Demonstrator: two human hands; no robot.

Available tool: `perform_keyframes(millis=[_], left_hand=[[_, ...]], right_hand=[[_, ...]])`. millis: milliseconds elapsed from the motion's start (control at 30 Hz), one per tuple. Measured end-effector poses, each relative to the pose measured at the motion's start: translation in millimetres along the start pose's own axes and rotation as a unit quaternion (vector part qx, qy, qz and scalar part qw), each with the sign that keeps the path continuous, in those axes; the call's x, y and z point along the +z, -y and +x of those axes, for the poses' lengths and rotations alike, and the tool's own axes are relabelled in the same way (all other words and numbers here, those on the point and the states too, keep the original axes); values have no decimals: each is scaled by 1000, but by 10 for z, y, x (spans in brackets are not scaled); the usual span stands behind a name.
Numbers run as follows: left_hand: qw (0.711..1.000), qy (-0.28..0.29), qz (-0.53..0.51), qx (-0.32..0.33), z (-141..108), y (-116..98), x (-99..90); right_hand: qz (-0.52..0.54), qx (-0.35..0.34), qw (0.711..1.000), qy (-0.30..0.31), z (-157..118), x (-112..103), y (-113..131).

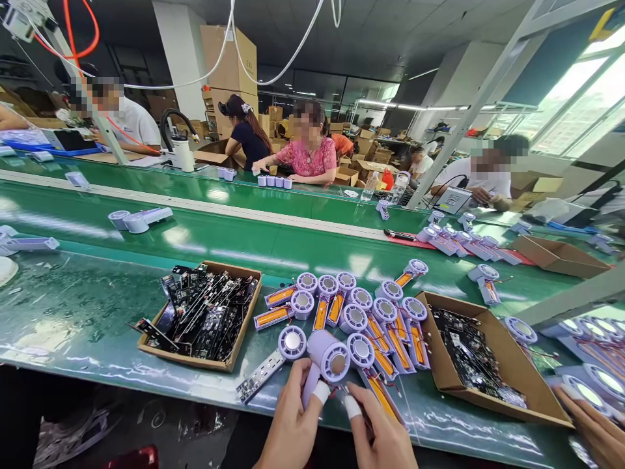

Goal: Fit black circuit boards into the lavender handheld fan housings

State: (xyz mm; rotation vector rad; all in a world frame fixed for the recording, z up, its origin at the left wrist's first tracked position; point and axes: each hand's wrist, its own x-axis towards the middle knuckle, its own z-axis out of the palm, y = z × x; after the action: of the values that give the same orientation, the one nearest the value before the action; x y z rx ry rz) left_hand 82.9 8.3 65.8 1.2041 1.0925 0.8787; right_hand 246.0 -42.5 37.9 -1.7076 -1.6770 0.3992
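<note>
My left hand is closed around the handle of a lilac fan unit, whose round head points up and away from me. My right hand is beside it, with thumb and finger bent close to thin red wires under the head; whether they pinch a wire is too small to tell. White covers sit on fingertips of both hands. Left of the unit lies another fan with a circuit board along its handle. Behind and to the right, several lilac fans show orange strips in open handles.
Cardboard trays of black circuit boards stand left and right. Beyond runs a green conveyor with lilac units. Another person's hand is at the right edge. Several people sit across the line. A slanted metal post crosses the right side.
</note>
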Motion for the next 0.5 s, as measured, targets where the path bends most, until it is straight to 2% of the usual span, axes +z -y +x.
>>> perform_keyframes(millis=[67,133,200,267,367,433,500], left_hand=[[1000,2,14,0,-5,-18,-6],[999,-3,30,-10,-15,-40,-12],[999,-8,32,-20,-24,-61,-13],[1000,-6,15,-26,-29,-84,-12],[999,22,-31,-33,-25,-126,-17],[995,46,-74,-46,-18,-147,-28],[990,61,-115,-59,-14,-140,-37]], right_hand=[[-74,-52,992,91,63,-120,-11],[-98,-78,974,187,159,-259,57],[-73,-97,956,266,266,-386,182],[-24,-100,943,317,354,-471,319],[78,-53,940,327,400,-469,449],[171,16,942,290,366,-386,458],[259,102,929,243,299,-269,426]])
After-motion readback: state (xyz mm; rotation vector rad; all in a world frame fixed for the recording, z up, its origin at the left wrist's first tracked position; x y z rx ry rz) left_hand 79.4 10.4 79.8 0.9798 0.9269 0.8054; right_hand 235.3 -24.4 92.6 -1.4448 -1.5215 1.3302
